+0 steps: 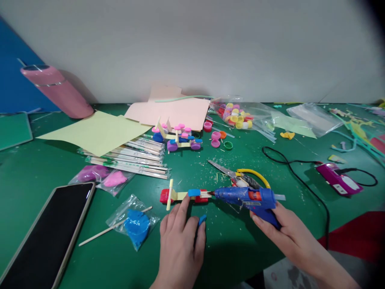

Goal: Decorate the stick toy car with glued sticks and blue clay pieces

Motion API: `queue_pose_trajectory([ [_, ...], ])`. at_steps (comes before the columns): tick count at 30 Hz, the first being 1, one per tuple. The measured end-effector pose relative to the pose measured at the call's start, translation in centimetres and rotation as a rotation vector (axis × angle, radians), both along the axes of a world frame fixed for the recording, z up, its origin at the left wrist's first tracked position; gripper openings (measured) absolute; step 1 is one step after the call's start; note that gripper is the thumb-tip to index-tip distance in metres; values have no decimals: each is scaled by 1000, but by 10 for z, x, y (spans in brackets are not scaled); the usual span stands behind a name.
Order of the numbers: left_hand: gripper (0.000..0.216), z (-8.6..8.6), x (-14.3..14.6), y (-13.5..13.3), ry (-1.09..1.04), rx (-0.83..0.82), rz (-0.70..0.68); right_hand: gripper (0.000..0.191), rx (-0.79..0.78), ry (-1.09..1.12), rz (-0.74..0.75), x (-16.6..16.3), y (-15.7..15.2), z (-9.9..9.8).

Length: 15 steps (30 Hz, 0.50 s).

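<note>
While the left hand point(180, 237) lies flat on the desk point(45, 168), its grip is loose: fingers spread, closed on nothing. The forefinger tip touches the near edge of the stick-and-cap model point(183, 195), and a loose blue cap point(202, 219) sits at the thumb tip.

The right hand point(288, 233) has its grip wrapped round the handle of the blue glue gun point(246, 197). The nozzle points left, at or just beside the model's right end.

Position: model in front of the left fingers, centre of the desk, lying flat.

Handling, judged:
- Model: very light, thin wooden sticks with plastic caps. Stiff along the flat stick, weak at the joints, and likely to skid on the desk if nudged.
- Best hold: pinch the flat stick between the red caps, away from the nozzle end.
- Gun: rigid, with a likely hot tip. Its cord point(300, 184) trails right and could drag.

Not resolved:
- Whether the nozzle touches the model.
- The trigger finger, hidden behind the gun body.
- How the model's parts join underneath.
- The right forearm, cut off at the frame edge.
- Scissors point(228, 172), partly covered by the gun.
</note>
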<state>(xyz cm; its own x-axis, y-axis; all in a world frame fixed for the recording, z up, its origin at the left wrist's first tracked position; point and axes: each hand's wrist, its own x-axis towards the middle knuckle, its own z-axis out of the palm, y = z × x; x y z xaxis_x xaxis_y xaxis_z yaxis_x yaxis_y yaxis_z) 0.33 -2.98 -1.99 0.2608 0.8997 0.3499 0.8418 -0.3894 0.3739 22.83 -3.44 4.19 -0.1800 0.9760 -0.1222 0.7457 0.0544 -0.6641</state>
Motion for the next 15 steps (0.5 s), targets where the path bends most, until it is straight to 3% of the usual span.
queue_pose_trajectory([
  [15,9,1,0,1,26,-23,7,16,-24,-41,14,-9,2,4],
])
